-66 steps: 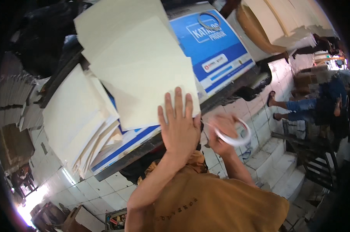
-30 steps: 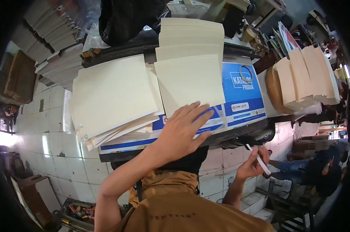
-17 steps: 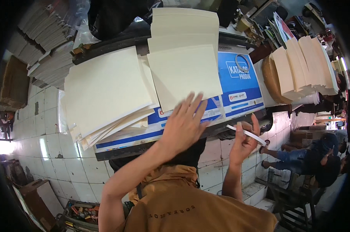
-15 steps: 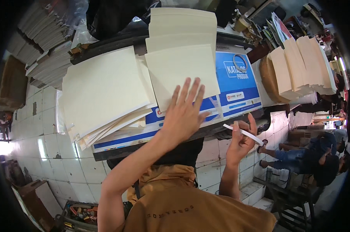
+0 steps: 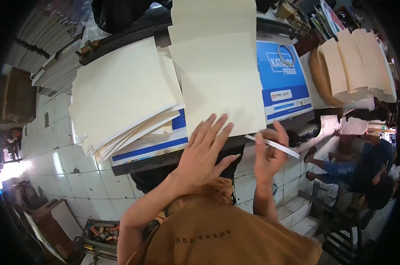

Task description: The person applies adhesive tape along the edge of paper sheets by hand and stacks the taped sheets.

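A pale cream sheet (image 5: 226, 95) lies on top of more overlapping cream sheets (image 5: 215, 20), which reach back across the table. My left hand (image 5: 204, 148) rests flat at the sheet's front edge, fingers spread on the paper and thumb out to the right. Between the thumb and fingers of my right hand (image 5: 270, 154) is a narrow white strip (image 5: 281, 148). The strip's left end is by the sheet's front right edge; whether it touches the paper I cannot tell. A pile of similar cream sheets (image 5: 122, 88) sits left of my left hand.
Blue and white printed board (image 5: 270, 53) covers the tabletop, with a tape roll (image 5: 292, 55) on it. At the right stands a fanned stack of cream paper (image 5: 354, 66). A person in dark clothes (image 5: 363, 176) sits farther right. A toolbox (image 5: 100, 234) is at lower left.
The top cream sheet has slid toward me, its front edge now at the table's near edge. My left hand came nearer with it. The right hand's strip has moved close to the sheet's corner.
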Demonstrator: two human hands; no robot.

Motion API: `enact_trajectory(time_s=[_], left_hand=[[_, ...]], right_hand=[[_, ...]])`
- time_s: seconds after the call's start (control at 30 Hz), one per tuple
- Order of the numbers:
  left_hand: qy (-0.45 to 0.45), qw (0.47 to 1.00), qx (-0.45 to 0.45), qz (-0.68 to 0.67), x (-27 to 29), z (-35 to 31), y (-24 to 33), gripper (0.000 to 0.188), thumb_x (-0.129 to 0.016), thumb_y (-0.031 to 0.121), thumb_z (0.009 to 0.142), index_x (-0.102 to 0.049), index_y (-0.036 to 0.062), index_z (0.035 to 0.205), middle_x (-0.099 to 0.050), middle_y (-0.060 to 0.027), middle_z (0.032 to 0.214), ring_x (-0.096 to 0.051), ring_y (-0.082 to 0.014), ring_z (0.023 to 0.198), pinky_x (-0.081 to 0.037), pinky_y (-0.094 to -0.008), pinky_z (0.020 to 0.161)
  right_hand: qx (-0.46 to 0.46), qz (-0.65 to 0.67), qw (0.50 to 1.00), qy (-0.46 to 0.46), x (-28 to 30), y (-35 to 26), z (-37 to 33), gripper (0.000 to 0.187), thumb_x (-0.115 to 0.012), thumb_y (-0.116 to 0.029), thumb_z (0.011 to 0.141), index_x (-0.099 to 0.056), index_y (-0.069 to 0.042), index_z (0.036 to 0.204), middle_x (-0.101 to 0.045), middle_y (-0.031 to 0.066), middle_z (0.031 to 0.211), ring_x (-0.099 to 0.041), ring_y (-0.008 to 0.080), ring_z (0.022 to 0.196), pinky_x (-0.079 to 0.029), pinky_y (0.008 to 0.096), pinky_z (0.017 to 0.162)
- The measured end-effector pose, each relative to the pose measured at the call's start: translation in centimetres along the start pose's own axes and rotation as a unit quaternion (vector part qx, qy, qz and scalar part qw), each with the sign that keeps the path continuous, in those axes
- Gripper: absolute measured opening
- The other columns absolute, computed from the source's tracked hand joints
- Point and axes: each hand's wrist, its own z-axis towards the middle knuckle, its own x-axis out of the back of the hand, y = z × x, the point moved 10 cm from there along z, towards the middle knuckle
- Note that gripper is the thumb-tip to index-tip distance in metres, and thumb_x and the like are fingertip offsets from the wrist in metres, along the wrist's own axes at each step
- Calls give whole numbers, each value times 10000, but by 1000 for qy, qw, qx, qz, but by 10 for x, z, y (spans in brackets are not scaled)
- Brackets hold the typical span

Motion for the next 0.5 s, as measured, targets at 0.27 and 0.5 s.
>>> enact_trajectory(time_s=[0.27,0.5], left_hand=[[78,985,150,28,20,-80,-26,970,-821,143,821,-245,-66,1574,-364,-248,1617,-321,-460,1512,-269,-576,1220],[118,983,136,-19,18,-90,-35,988,-835,65,754,-270,-44,1558,-402,-219,1605,-376,-453,1483,-303,-580,1197]], right_hand=[[39,-94,986,-135,-95,-34,-15,491,-768,-118,890,-621,-96,1359,-727,-44,907,-672,151,940,-357,396,998],[27,-105,976,-191,-120,-37,-33,509,-753,-95,881,-625,-120,1372,-714,-45,924,-625,162,1014,-313,471,1015]])
